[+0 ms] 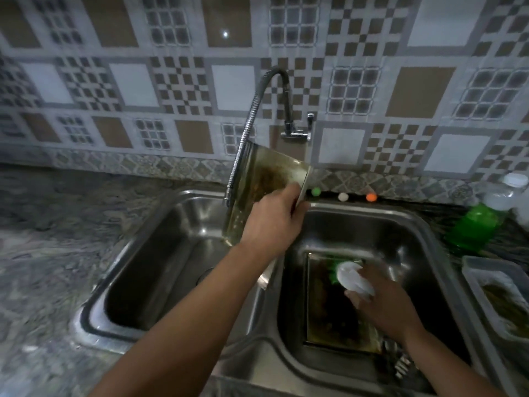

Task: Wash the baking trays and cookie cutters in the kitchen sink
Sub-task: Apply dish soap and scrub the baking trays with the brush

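Observation:
My left hand [273, 222] grips a greasy metal baking tray [266, 179] by its right edge and holds it upright over the divider of the double sink, just beside the hose of the tap [246, 133]. A second dirty baking tray [329, 308] lies flat in the right basin [415, 253]. My right hand [383, 302] is over that tray, closed on a white-handled scrubber with green bristles [350, 277]. The bristles press on the tray's far end. I see no water running.
The left basin [160, 253] holds nothing visible but its drain. A green dish-soap bottle [475, 227] stands on the counter at right, with a third dirty tray [498, 299] in front of it. Three small coloured items [343, 197] sit behind the sink. Some metal pieces [400, 365] lie in the right basin's near corner.

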